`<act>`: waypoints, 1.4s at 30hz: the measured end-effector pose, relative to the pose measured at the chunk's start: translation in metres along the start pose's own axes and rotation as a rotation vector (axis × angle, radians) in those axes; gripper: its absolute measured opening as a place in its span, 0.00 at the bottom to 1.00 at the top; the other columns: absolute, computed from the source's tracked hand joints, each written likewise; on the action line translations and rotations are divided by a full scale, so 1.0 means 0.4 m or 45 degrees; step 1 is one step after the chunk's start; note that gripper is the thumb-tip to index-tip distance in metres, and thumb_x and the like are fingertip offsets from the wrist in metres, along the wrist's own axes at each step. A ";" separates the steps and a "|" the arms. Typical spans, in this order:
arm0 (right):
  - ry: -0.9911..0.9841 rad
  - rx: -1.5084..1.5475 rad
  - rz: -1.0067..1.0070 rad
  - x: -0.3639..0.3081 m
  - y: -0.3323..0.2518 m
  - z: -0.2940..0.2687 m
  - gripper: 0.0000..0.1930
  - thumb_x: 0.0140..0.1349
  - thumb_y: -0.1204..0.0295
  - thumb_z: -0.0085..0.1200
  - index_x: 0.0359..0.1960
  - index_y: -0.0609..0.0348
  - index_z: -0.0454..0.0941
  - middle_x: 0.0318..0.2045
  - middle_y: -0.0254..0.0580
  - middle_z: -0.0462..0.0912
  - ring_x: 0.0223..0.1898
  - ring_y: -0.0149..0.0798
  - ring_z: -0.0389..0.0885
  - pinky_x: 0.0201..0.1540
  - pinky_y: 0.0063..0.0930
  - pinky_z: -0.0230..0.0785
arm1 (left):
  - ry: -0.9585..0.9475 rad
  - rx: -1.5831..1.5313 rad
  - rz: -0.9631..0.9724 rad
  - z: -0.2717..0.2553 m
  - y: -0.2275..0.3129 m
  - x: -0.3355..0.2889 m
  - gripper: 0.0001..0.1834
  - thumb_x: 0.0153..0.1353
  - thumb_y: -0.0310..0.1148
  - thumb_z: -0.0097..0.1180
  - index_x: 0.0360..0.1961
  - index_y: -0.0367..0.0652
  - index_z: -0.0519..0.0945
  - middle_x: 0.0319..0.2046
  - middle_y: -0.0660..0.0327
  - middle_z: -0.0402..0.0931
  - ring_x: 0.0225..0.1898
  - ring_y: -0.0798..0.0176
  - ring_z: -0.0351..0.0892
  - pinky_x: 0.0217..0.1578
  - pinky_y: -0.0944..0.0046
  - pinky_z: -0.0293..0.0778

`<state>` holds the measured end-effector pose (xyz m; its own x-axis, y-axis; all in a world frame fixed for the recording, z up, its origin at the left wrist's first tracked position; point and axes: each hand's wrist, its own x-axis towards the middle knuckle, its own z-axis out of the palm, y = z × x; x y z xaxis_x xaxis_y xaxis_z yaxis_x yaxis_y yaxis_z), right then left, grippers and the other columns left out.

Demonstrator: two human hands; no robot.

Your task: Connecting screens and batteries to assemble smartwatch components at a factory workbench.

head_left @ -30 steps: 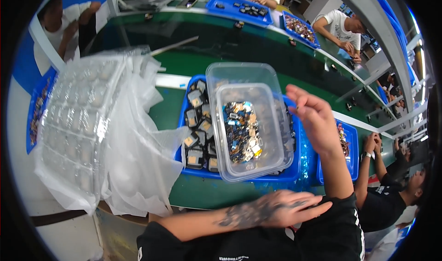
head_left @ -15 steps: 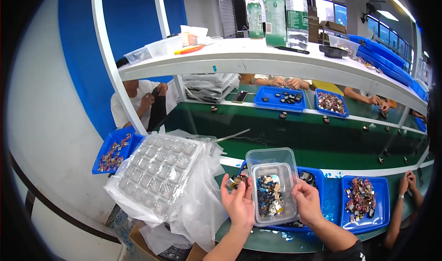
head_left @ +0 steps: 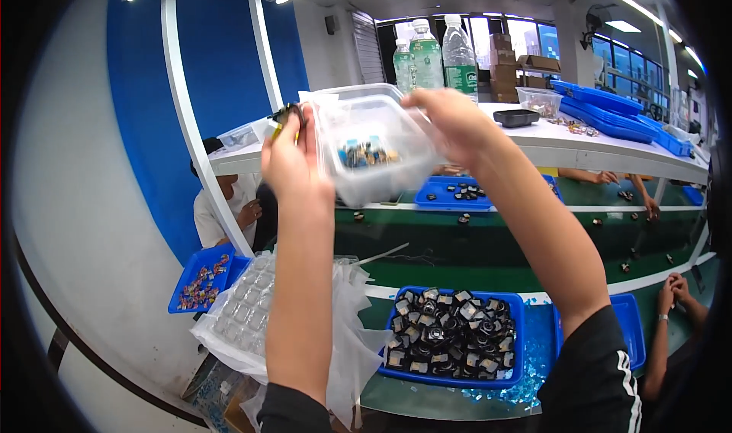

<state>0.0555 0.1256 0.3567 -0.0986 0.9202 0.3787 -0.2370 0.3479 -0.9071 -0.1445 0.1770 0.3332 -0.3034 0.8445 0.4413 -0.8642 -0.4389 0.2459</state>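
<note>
Both my arms are raised in front of the shelf. A clear plastic container [head_left: 389,187] hangs tilted between my hands, with small blue, gold and dark pieces [head_left: 370,155] at its bottom. My right hand [head_left: 454,128] is closed on its right rim. My left hand [head_left: 293,154] is against its left side and also holds a small black electronic part [head_left: 288,117] with a yellow piece on it; motion blurs its details. Below stands a blue tray [head_left: 521,341] heaped with small black electronic modules [head_left: 450,330].
On the white shelf [head_left: 526,139] stand several bottles [head_left: 425,55], a black dish [head_left: 515,118] and blue trays [head_left: 610,112]. A clear moulded tray [head_left: 248,299] in plastic wrap lies at left, beside a blue parts tray [head_left: 200,280]. Other people's hands [head_left: 675,292] are at right and across the green bench.
My hands have lifted the container up and away from the blue tray to shelf height, uncovering the black modules. The small part has stayed in my left hand. The view has tilted upward.
</note>
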 end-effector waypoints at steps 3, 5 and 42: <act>0.166 0.234 0.072 0.199 -0.015 -0.005 0.15 0.60 0.72 0.55 0.45 0.69 0.74 0.40 0.52 0.75 0.39 0.46 0.79 0.46 0.48 0.77 | 0.318 0.036 0.054 0.018 -0.083 0.201 0.08 0.56 0.11 0.53 0.34 0.28 0.69 0.32 0.48 0.77 0.30 0.58 0.82 0.31 0.67 0.85; 0.252 0.166 0.012 0.298 0.063 -0.030 0.14 0.58 0.72 0.55 0.43 0.70 0.76 0.40 0.52 0.77 0.40 0.46 0.79 0.44 0.45 0.77 | 0.440 0.088 0.069 -0.034 -0.125 0.285 0.10 0.53 0.08 0.53 0.34 0.28 0.69 0.31 0.48 0.76 0.27 0.60 0.81 0.27 0.67 0.84; 0.004 -1.562 -0.404 -0.683 0.443 -0.233 0.12 0.47 0.79 0.63 0.36 0.63 0.80 0.34 0.43 0.82 0.29 0.40 0.84 0.28 0.27 0.77 | -0.380 0.087 -1.690 -0.391 -0.164 -0.814 0.48 0.59 0.13 0.53 0.74 0.41 0.38 0.47 0.46 0.77 0.51 0.58 0.80 0.51 0.62 0.77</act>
<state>0.1307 -0.0474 0.0753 -0.1993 0.7658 0.6114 0.7990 0.4882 -0.3511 -0.0518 -0.0210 0.0383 0.8385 0.5449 0.0075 -0.4108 0.6229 0.6658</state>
